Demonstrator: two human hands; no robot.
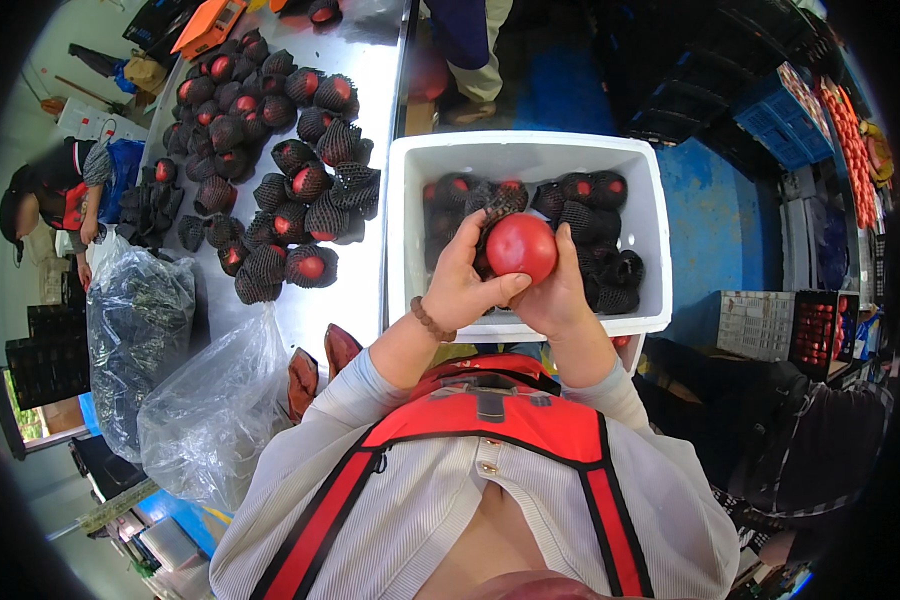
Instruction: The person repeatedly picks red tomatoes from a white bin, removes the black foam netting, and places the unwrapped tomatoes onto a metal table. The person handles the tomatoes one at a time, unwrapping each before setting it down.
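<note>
Between both hands is a bare, smooth red tomato (521, 246). My left hand (461, 281) grips its left side, thumb across the front, and a beaded bracelet circles that wrist. My right hand (559, 296) supports it from the right and below. By my left fingertips, behind the tomato, shows a black foam net sleeve (508, 201); whether the fingers hold it is unclear. Beneath my hands stands an open white foam box (656, 247). Inside are several red fruits in black foam nets (592, 217); my hands hide part of them.
On the metal table (337, 300) at left lie many netted fruits (232, 135), an orange crate (208, 28) and clear plastic bags (210, 420). A co-worker (60, 184) bends at the far left; another person's legs (480, 60) stand beyond the box. Dark crates (675, 67) are stacked at upper right.
</note>
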